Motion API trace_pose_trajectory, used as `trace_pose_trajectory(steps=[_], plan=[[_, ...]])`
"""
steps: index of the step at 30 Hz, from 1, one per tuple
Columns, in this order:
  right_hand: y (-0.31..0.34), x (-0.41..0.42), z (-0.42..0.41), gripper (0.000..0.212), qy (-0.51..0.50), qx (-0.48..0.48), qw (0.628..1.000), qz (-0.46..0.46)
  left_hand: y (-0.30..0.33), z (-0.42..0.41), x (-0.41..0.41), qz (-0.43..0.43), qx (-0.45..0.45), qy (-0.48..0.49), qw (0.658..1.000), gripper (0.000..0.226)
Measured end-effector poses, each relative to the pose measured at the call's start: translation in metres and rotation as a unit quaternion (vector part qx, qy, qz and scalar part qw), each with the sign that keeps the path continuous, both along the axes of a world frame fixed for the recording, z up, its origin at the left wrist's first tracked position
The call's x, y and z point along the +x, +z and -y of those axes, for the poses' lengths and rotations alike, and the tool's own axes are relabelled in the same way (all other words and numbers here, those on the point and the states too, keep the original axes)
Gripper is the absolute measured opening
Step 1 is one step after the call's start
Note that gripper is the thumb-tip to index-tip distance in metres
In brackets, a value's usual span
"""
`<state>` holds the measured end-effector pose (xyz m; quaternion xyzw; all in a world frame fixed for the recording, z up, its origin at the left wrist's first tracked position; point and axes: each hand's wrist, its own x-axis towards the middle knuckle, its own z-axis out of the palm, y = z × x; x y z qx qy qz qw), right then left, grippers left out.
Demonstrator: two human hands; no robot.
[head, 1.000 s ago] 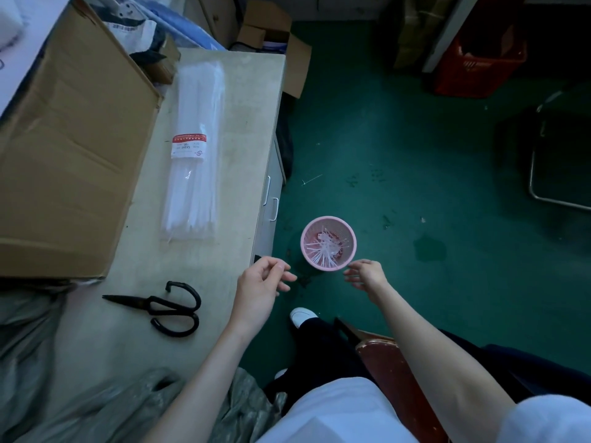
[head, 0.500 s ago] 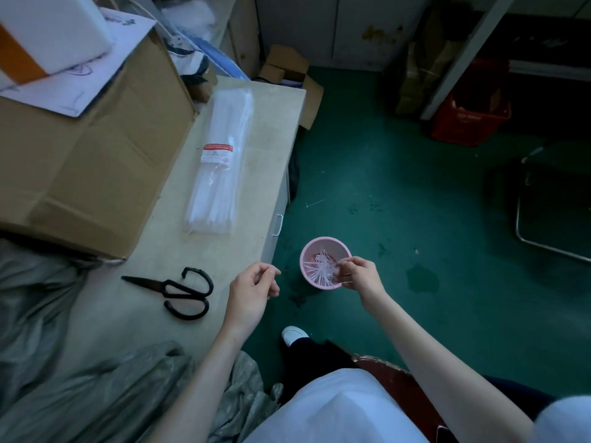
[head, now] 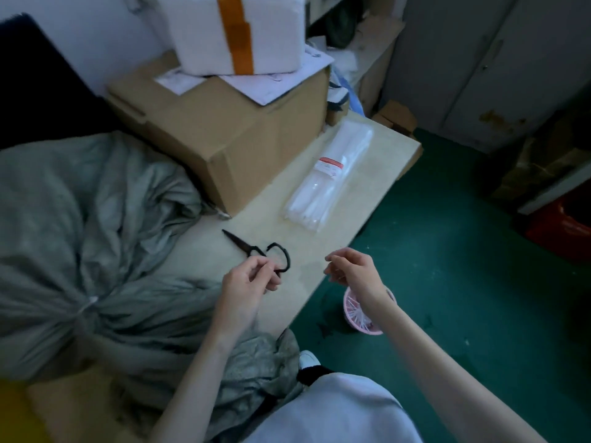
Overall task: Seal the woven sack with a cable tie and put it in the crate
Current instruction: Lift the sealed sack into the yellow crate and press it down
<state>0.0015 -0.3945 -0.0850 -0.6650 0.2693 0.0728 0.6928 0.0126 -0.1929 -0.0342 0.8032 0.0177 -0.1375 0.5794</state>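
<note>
The grey woven sack (head: 80, 238) lies on the table at the left, its neck gathered and cinched by a white cable tie (head: 87, 306). My left hand (head: 249, 279) hovers beside the sack with fingers curled together, its fingertips at the near handle loop of the black scissors (head: 256, 249). My right hand (head: 351, 270) floats over the table's edge, fingers loosely apart with nothing visible in them. A clear pack of white cable ties (head: 329, 177) rests further back on the table. At the far right on the floor a red crate (head: 563, 225) shows in part.
A large cardboard box (head: 224, 135) with a white foam box (head: 236, 30) on top stands behind the sack. A pink basket (head: 355, 321) of white tie offcuts sits on the green floor under my right wrist. Grey cabinets line the back right.
The view has swung left onto the table and the sack. My right hand left the pink basket and rose to the table's edge. My left hand moved over to the scissors' handle.
</note>
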Motion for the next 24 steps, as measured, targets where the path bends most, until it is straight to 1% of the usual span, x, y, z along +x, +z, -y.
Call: trace_pose_trajectory(steps=[7,13,17,19,21,23,24], plan=[[0.024,0.018,-0.061,0.017,0.152,-0.011,0.987,0.039,0.031,-0.056,-0.028,0.044,-0.002,0.13,0.991,0.019],[0.032,0.031,-0.099,0.021,0.224,-0.004,0.973,0.056,0.038,-0.089,-0.056,0.052,0.024,0.241,0.969,0.02],[0.039,0.037,-0.123,0.02,0.279,-0.011,0.958,0.071,0.036,-0.104,-0.074,0.057,0.025,0.338,0.939,0.018],[0.041,0.04,-0.134,0.022,0.3,-0.021,0.95,0.081,0.03,-0.111,-0.08,0.053,0.004,0.401,0.915,0.013],[0.041,0.044,-0.145,0.022,0.319,-0.034,0.943,0.092,0.017,-0.119,-0.086,0.052,0.009,0.452,0.89,0.01],[0.04,0.046,-0.153,0.019,0.337,-0.056,0.934,0.107,0.002,-0.128,-0.091,0.04,0.034,0.481,0.875,0.026],[0.039,0.047,-0.157,0.017,0.345,-0.069,0.929,0.116,-0.004,-0.131,-0.094,0.02,0.046,0.489,0.871,0.037]])
